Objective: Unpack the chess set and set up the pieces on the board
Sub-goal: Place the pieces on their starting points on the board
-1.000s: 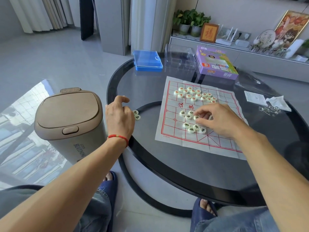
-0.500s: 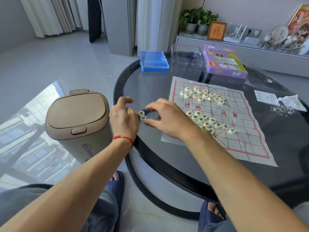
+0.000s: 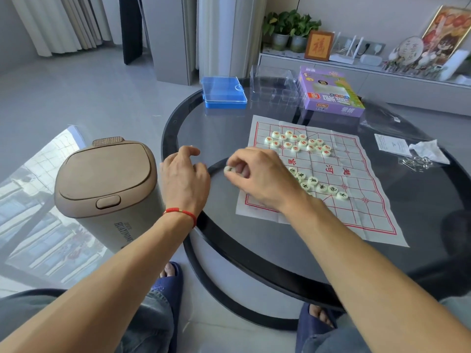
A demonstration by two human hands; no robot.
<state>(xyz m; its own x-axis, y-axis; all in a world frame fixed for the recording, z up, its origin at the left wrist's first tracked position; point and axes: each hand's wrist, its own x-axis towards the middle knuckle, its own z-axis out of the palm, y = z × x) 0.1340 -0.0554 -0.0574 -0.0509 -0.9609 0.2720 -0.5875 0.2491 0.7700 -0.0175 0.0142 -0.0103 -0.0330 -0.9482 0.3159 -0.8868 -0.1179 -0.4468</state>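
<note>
Bin (image 3: 107,189): tan, lidded, on the floor just left of the left hand (image 3: 184,180).
Blue case (image 3: 224,93): shut, on the bench (image 3: 254,240), beyond both hands.
Metal rings (image 3: 418,163): far right of the hands, beside crumpled paper (image 3: 428,151).
Potted plants (image 3: 290,29): on the far shelf (image 3: 382,70).

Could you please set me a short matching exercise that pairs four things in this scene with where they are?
Things:
1. blue case
2. purple box
3. red-marked pieces
4. black-marked piece

Places:
A. in the right hand
B. far part of the paper board
C. far edge of the table, left of the clear tray
D. right of the clear tray

Pairs: 1-C, 2-D, 3-B, 4-A
</note>
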